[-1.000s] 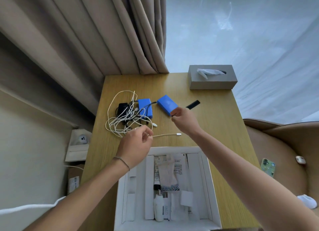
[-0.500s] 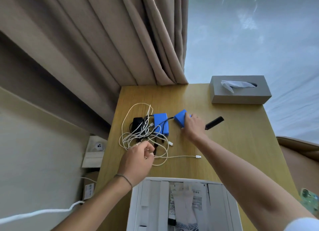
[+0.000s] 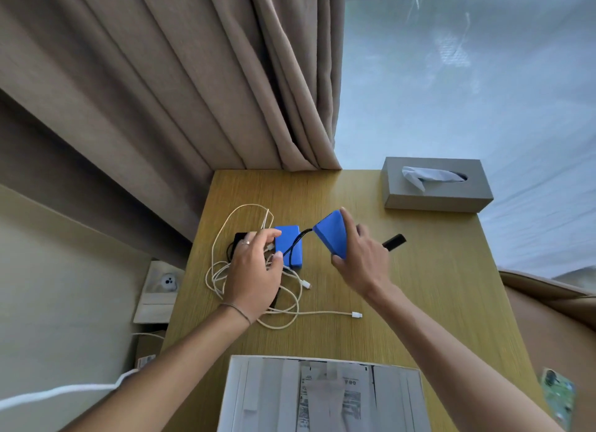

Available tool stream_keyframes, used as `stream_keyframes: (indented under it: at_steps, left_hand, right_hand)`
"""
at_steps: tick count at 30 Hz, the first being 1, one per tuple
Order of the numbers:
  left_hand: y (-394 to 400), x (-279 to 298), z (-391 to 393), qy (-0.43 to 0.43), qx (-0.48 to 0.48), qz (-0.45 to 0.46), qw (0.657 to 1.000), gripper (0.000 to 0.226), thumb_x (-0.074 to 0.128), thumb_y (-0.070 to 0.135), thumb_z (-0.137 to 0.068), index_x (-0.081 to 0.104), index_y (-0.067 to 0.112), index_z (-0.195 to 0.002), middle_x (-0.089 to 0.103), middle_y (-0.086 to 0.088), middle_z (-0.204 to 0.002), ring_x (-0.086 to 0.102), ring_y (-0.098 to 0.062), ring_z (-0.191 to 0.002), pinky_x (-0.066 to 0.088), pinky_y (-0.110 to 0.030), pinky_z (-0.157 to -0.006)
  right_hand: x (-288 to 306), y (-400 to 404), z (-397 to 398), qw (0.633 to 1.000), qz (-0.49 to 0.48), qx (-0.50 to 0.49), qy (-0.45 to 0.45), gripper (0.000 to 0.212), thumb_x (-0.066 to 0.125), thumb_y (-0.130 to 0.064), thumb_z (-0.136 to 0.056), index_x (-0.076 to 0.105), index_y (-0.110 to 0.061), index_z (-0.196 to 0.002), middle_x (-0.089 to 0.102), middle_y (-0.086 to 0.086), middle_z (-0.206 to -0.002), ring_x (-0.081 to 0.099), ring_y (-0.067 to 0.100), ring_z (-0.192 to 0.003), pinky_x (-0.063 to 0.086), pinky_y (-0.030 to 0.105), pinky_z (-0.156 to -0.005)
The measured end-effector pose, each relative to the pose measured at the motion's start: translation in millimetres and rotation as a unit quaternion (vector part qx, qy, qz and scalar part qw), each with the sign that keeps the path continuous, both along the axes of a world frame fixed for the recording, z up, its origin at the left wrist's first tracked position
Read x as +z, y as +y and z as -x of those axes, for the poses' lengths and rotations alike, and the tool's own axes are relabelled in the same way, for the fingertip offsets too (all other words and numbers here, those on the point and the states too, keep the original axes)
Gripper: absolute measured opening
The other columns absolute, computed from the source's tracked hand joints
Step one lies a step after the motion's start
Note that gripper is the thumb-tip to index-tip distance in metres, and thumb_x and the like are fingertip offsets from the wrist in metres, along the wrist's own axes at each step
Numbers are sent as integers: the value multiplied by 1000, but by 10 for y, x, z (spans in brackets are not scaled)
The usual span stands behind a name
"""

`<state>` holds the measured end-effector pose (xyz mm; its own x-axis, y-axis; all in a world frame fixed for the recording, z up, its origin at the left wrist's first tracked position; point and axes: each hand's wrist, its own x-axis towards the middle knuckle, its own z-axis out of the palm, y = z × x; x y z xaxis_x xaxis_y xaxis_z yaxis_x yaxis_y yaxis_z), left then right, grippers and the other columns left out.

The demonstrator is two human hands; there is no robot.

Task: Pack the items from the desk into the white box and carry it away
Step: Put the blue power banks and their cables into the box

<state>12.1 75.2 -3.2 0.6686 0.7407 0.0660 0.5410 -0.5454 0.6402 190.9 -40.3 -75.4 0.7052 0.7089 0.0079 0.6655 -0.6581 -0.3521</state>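
In the head view, a wood-grain worktop (image 3: 419, 286) with a smooth yellowish surface carries the items. The right hand (image 3: 361, 254) clasps a matte blue rectangular block (image 3: 332, 234), thumb below and fingers along its far side, tilting it up off the wood. A black cord (image 3: 298, 241) runs from this block across a second blue block (image 3: 290, 246), which lies flat just to the left. The left hand (image 3: 254, 267) rests with curled, half-spread fingers over a loose tangle of thin white cable (image 3: 290, 315), its fingertips touching the flat blue block and a black adapter (image 3: 238, 241); whether it grips anything cannot be told. A ring and a thin wrist bracelet show on that hand. A slim black stick (image 3: 395, 240) lies right of the right hand. A grey rectangular tissue box (image 3: 438, 196) with a white tissue stands at the far right corner. The white box (image 3: 322, 396), open, sits at the near edge, holding printed paper packets whose writing is too blurred to read. Pleated beige curtains (image 3: 193, 92) hang behind.
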Motion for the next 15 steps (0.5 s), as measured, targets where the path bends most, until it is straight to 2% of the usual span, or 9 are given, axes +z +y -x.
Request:
stream_keyframes:
  at_steps: [2,5,7,10,13,15]
  left_hand:
    - [-63,105,-138,-53,11,15,998,31,56,15,-95,59,21,-125,61,7,-120,52,-10,-114,42,-26,-95]
    - [-173,245,-282,-82,10,107,991,27,54,23,-99,61,21,-126,66,5,-119,59,-11,-113,46,-33,-99]
    - [-215,376,-340,-88,-18,186,979,27,52,32,-101,61,24,-125,70,5,-109,66,-10,-100,52,-32,-91]
    - [-214,591,-393,-94,-86,294,947,18,59,38,-97,63,30,-114,74,1,-97,73,-13,-77,55,-25,-65]
    - [-179,753,-393,-101,-94,291,947,15,72,27,-90,68,18,-102,74,-7,-86,73,-19,-69,56,-26,-57]
    - [-166,843,-360,-125,-67,306,941,17,75,22,-87,71,11,-99,74,-6,-81,73,-18,-67,55,-25,-54]
  right_hand:
    - [190,-117,76,999,-45,0,-25,105,76,-31,-74,14,-30,-158,58,2,-105,51,22,-59,34,28,-49]
    - [473,-262,181,994,-92,16,-48,110,79,-31,-67,17,-31,-158,60,-2,-107,59,19,-65,36,26,-47]
    - [645,-339,242,990,-120,34,-58,111,80,-29,-66,18,-31,-158,62,-3,-111,59,16,-66,36,24,-47]
    - [884,-428,326,982,-159,66,-81,113,81,-24,-63,22,-31,-158,62,-4,-116,45,9,-64,30,16,-46]
    - [1102,-495,385,972,-192,114,-76,115,78,-16,-63,18,-35,-159,58,-9,-119,48,10,-71,41,22,-49]
    - [1209,-537,431,965,-228,116,-51,114,77,-12,-66,16,-36,-159,55,-9,-126,57,13,-87,51,30,-58]
